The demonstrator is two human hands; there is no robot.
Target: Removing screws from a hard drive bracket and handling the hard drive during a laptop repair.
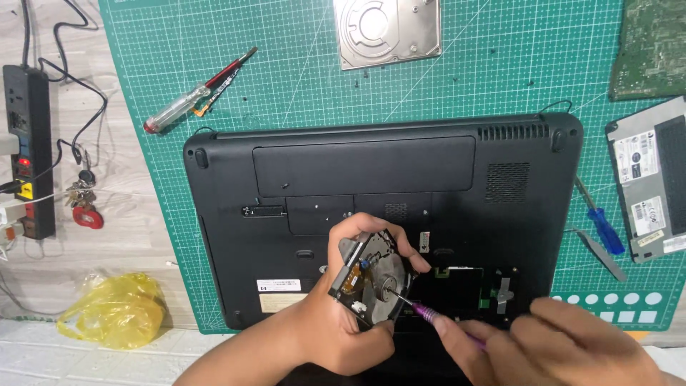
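the left hand (343, 325) is wrapped around an opened hard drive (371, 279), fingers curled over its far edge and thumb on the near side, holding it tilted just above the open bay of the upturned black laptop (371, 179). looks like a dense little metal block, stiff, but the bare platter and board are probably touchy, so gripping by the edges seems right. just to its right, the right hand (564, 343) pinches a purple screwdriver (443, 320), tip touching the drive's lower corner.
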